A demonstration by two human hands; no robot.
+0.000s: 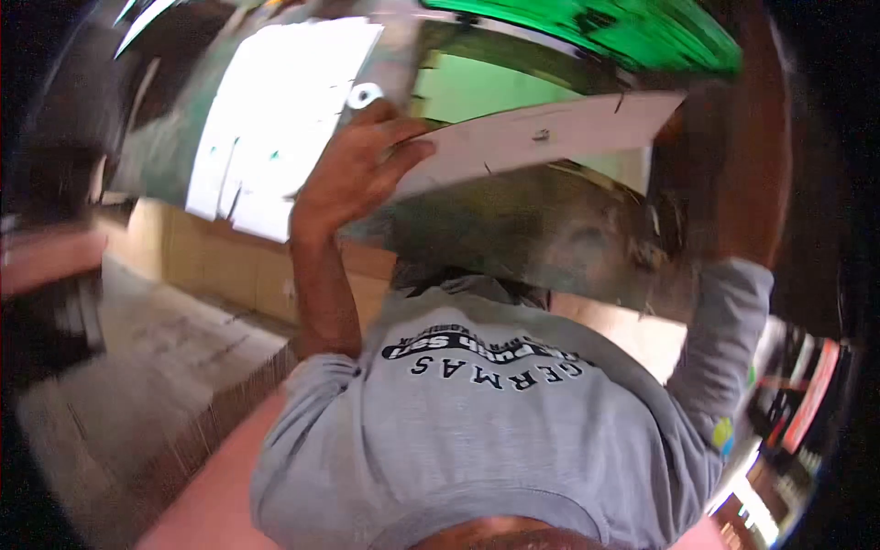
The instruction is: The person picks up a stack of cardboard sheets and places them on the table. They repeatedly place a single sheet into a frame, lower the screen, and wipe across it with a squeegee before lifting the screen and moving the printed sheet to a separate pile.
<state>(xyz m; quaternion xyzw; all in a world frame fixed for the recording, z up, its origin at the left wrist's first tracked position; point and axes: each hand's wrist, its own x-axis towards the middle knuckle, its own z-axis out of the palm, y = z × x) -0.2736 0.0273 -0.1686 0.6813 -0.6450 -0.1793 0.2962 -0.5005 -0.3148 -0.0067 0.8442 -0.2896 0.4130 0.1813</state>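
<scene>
One white board (541, 137), long, scuffed, nicked; left hand (353, 174) fingers curled round its edge; right hand (680, 128) blurred, I can't tell grip.

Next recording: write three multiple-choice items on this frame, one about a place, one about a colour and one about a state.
1. Where does the left hand grip the large flat white-edged board?
A. at its left end
B. at its middle
C. at its right end

2. What colour is the short-sleeved printed shirt?
A. red
B. grey
C. yellow

3. How is the board placed?
A. lying flat on the floor
B. held up in the air in front of the person
C. rolled up under one arm

Answers:
1 A: the hand closes on the white edge where the board ends on the left.
2 B: the cloth is grey with dark lettering.
3 B: the arms are raised and the board is off the ground.
</scene>
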